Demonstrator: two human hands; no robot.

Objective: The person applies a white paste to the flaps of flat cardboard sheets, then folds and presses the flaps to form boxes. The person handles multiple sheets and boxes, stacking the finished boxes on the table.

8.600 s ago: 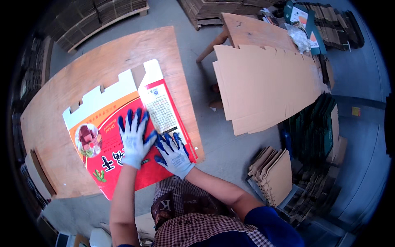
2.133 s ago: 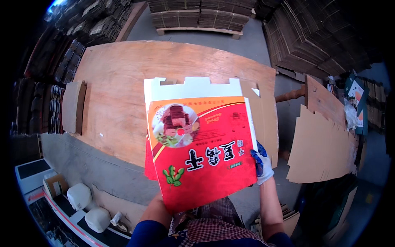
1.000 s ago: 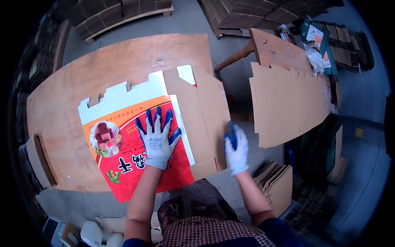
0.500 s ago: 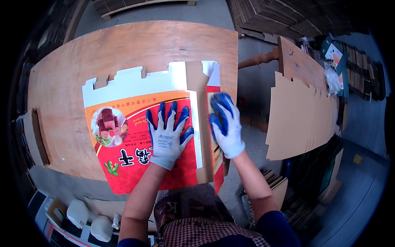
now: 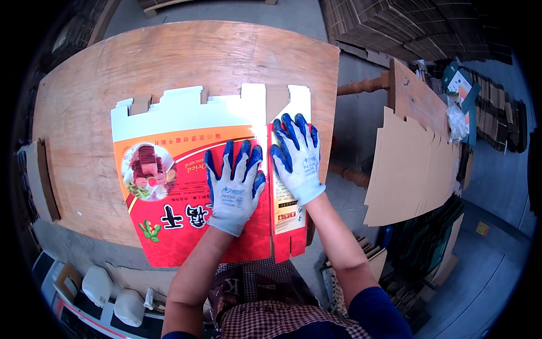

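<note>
A printed cardboard box blank (image 5: 186, 237), red and orange with a white notched far edge, lies folded on the wooden table. My left hand (image 5: 234, 183), in a white glove with blue-coated fingers, rests flat on its large red panel, fingers spread. On the narrow right-hand panel (image 5: 288, 217), now lying flat, my right hand (image 5: 299, 155) presses palm down in a matching glove, its fingers stretched out. A thin gap runs between the two printed panels. Brown cardboard shows in the notches at the far edge. Neither hand grips anything.
The wooden table (image 5: 226, 56) extends beyond and left of the blank. To the right, a plain brown cardboard sheet (image 5: 409, 169) leans by a second wooden tabletop (image 5: 415, 93). Stacked cardboard (image 5: 395, 25) stands at the far right. White plastic jugs (image 5: 97, 285) sit at lower left.
The narrow right panel has gone from standing upright to folded flat. My right hand has moved left and slightly away with it; my left hand stays on the red panel.
</note>
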